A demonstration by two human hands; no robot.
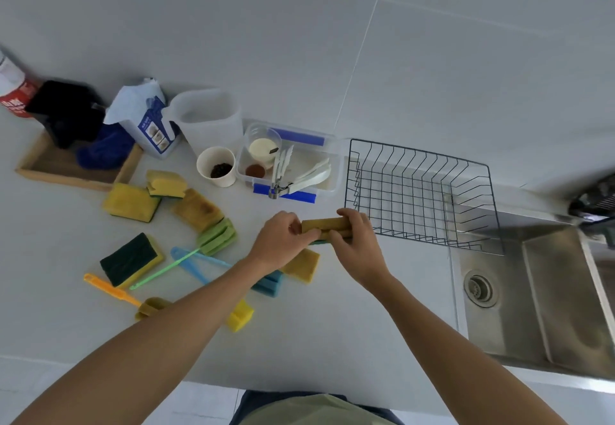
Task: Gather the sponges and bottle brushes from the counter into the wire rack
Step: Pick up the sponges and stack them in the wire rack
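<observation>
1. Sponges and bottle brushes are mostly still out on the surface [332,324]; the wire rack [421,193], right of centre beside the sink [532,295], looks bare inside, so I judge the task barely begun.
2. One worn yellow sponge [327,226] is held just above the surface at the centre of the frame, close to the rack's lower left corner but not in it. A sliver of green shows under it; whether that is its scouring side or a second sponge I cannot tell.
3. Left of centre lie several more: a yellow sponge with a dark edge [131,202], a notched yellow one [166,183] beside it, a browned sponge [198,209] and a dark green-topped sponge [131,258]. Another yellow sponge [301,265] sits just below the hands.
4. Brushes left to gather: a green-handled brush [218,236] with its foam head touching the browned sponge, a blue brush [266,285] partly under the left forearm, and an orange-handled brush [106,288] at lower left. A yellow foam piece [239,316] peeks from beneath that arm.
5. Left hand [283,241] pinches the held sponge's left end, fingers curled toward it.
6. Right hand [357,241] wraps over its right end from above, so both hands are closed on the same sponge, forearms converging from the bottom of the frame.
</observation>
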